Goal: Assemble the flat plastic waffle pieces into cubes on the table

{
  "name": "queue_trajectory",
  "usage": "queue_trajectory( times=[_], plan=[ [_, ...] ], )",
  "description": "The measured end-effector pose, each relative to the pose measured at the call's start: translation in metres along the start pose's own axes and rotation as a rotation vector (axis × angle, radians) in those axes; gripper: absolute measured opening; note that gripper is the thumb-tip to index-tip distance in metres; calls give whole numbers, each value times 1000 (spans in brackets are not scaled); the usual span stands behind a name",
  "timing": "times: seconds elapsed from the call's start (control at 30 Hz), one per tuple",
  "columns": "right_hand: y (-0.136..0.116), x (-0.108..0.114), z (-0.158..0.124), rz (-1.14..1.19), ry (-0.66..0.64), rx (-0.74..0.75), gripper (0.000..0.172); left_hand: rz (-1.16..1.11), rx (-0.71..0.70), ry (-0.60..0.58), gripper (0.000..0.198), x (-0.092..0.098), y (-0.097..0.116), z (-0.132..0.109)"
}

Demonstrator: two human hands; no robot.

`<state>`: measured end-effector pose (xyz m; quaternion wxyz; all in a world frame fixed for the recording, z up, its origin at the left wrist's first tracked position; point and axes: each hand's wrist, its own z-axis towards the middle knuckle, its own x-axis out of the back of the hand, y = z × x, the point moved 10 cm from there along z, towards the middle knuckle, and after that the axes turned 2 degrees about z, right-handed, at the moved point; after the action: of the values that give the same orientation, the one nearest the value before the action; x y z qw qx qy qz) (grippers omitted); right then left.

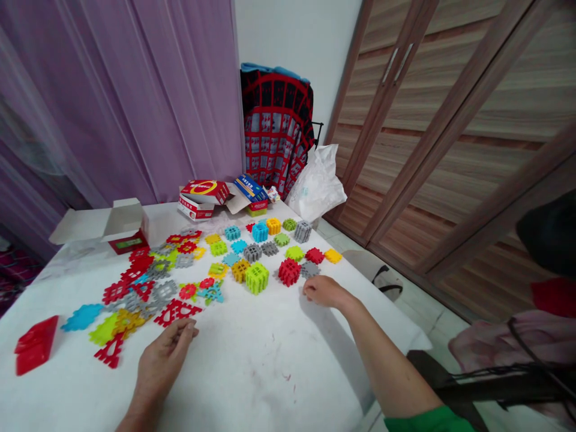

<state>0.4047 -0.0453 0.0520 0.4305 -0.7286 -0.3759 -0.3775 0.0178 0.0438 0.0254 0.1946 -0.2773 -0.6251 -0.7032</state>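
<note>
My left hand is over the white tabletop with fingers curled in and thumb forward; nothing shows in it. Just beyond its fingertips lies a red triangular interlocking piece. My right hand is closed, its back toward me, so whatever its fingers may hold is hidden. Nearest to it are a grey interlocking piece and a red cube built of such pieces. Left of the red cube are a lime-green cube and a mustard cube.
Loose flat pieces cover the table's left side. Small stacks and cubes stand farther back. An opened box, several cartons and a white plastic bag are along the far edge. A red packet lies at left.
</note>
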Motion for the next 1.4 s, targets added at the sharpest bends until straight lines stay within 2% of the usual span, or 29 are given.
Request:
queue_trajectory(
  times=[0.13,0.37,0.57,0.73,1.2,1.4],
  plan=[
    [-5,-16,7,100,65,31,31,4,10,15,41,2,-2,1],
    [4,-12,9,92,206,-56,34,52,66,10,42,3,-3,3],
    [-6,-8,11,5,248,-64,34,45,76,-18,47,-1,-10,4],
    [-13,-4,14,-40,257,-70,35,49,79,-25,48,0,-7,2],
    [-28,1,36,-28,304,-74,33,37,42,8,45,2,-3,2],
    [-36,3,31,-25,311,-48,31,28,42,-2,45,1,-4,2]
  ],
)
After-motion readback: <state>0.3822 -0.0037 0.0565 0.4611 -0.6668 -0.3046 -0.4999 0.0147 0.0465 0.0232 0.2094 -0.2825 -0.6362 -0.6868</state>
